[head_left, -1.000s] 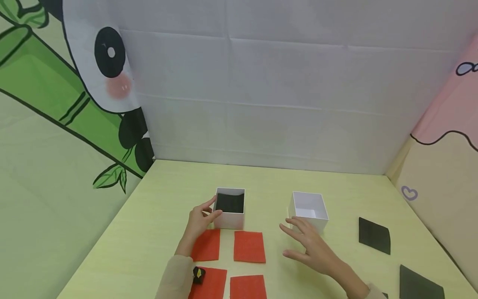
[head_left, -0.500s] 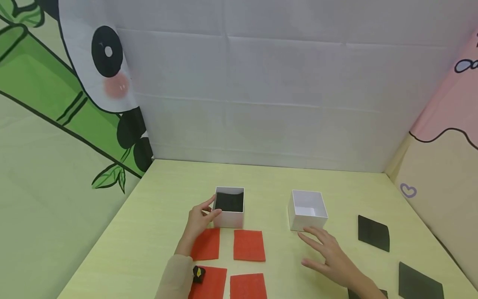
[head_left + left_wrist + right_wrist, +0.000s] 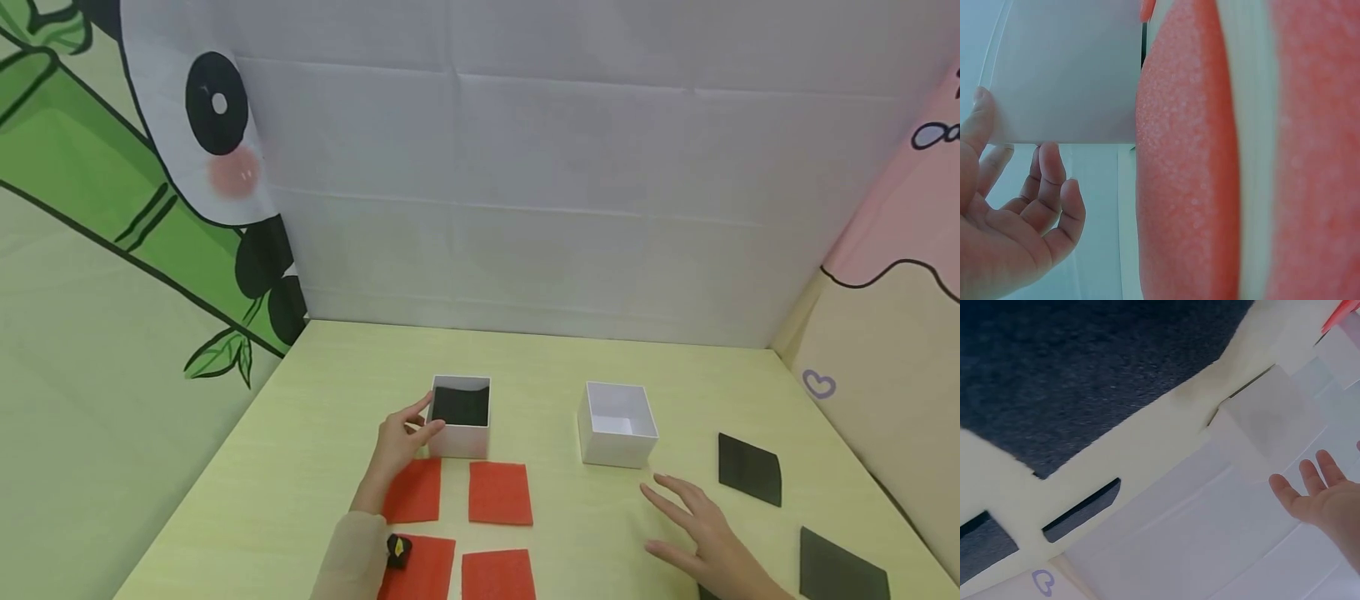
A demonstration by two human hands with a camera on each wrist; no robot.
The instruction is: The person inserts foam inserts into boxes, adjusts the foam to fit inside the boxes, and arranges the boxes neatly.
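Note:
My left hand [image 3: 397,450] holds the left side of a white box [image 3: 459,442], its thumb at the front left corner and the forefinger up along the side rim. In the left wrist view the other fingers [image 3: 1054,164] curl below the box's edge. Inside that box lies a black felt square [image 3: 459,406]. My right hand [image 3: 708,542] hovers over the table with fingers spread and nothing in them. Behind it to the left stands a second white box [image 3: 617,446], with only its white inside showing. A black felt square [image 3: 750,469] lies to the right of this hand.
Several red felt squares [image 3: 500,494] lie in rows before the left box, some partly under the left arm. Another black square [image 3: 843,567] is at the lower right, and one more is mostly hidden by the right hand. Cloth walls enclose the table [image 3: 315,358].
My right hand has moved right and toward me, away from the second white box. My left hand and the box it holds have stayed in place.

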